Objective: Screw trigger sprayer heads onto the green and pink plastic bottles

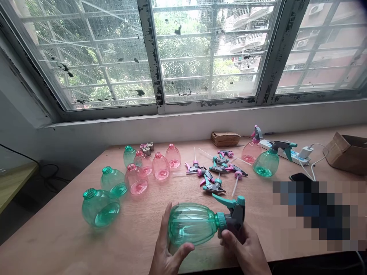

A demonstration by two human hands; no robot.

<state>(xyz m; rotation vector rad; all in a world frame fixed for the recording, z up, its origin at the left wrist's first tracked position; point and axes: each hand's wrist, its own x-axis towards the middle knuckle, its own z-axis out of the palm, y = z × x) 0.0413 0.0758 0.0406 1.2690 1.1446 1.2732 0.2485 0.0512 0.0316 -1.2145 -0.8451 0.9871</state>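
Bottle of ribbed, clear green plastic [192, 223] hangs sideways over the wooden table [137, 244]; your half-open left hand [168, 250] cups its base, right hand [246, 246] curls around the grey-and-teal sprayer [237, 212]. Likely light, slick: grip its neck [216, 222].

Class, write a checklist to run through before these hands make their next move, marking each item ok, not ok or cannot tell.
1. Left hand supports the bottle near its base: ok.
2. Right hand grips the spray head: ok.
3. Spray head sits on the bottle's neck: ok.
4. Spray head fully tightened: cannot tell.
5. Bottle upright: not ok, it is held sideways.
6. Loose heads apart from the held bottle: ok, they lie beyond it.
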